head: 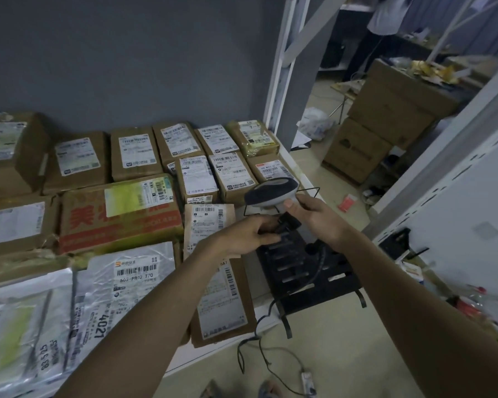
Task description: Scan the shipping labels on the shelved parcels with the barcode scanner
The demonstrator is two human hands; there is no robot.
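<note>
A grey plastic mailer bag [127,285] with a barcode label lies nearest on the white shelf [292,159]. Beyond it, the left hand [242,235] pinches a black clip-like part [289,222]. The right hand [318,215] grips the grey-and-white barcode scanner [270,192], above a black slotted stand [302,268]. Brown cardboard parcels [133,153] with white labels fill the shelf behind.

We see our right hand [318,215] gripping the barcode scanner [272,193] while our left hand [249,235] holds its black stand [305,268], right of labelled parcels [121,214].
</note>
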